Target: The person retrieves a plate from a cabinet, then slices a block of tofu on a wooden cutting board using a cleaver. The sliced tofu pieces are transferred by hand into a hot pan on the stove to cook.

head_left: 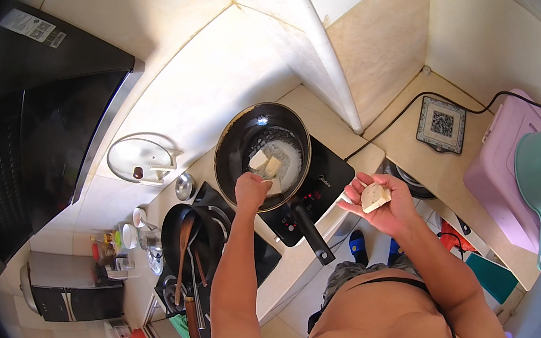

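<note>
Tiles [200, 74] back the pan [228, 151]; left grip [252, 190] holds a slice [274, 186], right grip [397, 207] a block [375, 197].

Left hand [253, 191] out in front, back of the hand up, fingertips drawn together in a pinch, with the left forearm [231, 259] stretching up to it from below! Over to its right and slightly lower, the right hand [392, 210] sits palm up, fingers half curled into a cup, elbow bent beneath it, the 2 hands well apart!
</note>
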`<state>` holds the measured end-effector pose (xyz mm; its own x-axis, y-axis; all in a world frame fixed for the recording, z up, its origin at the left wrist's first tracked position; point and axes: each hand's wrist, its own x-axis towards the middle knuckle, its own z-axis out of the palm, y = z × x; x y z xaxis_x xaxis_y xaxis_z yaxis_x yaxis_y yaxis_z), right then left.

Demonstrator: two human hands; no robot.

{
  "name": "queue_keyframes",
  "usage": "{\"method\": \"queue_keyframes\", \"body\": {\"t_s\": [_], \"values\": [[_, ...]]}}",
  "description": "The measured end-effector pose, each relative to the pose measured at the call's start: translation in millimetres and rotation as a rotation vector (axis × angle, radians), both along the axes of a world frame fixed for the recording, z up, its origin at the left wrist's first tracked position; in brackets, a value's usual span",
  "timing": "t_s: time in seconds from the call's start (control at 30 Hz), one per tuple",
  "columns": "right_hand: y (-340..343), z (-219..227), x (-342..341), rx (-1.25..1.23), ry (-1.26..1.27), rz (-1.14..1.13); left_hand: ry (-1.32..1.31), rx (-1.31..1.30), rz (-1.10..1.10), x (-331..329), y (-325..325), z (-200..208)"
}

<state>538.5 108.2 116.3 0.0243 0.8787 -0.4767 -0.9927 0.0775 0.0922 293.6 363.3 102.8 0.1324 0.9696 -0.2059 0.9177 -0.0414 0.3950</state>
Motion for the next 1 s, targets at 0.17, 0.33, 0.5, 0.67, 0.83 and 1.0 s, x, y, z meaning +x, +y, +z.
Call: {"method": "queue_keyframes", "body": {"t_s": [0.17,0.33,0.5,0.67,0.83,1.0], "values": [[-2,-4,2,0.035,-0.019,0.047,0.239,0.428,-0.044,2,-36,82],[1,2,-5,-0.05,-0.092,0.108,-0.523,0.346,-0.047,11,-154,189],[4,7,-13,-0.057,-0.196,0.155,-0.482,-0.023,-0.506,75,-221,149],[-4,15,-18,-0.063,-0.271,0.15,-0.593,-0.011,-0.496,91,-228,91],[-12,18,-15,-0.027,-0.306,0.18,-0.709,-0.115,-0.534,85,-221,70],[-14,14,-10,0.0,-0.334,0.168,-0.842,-0.28,-0.422,86,-217,69]]}}
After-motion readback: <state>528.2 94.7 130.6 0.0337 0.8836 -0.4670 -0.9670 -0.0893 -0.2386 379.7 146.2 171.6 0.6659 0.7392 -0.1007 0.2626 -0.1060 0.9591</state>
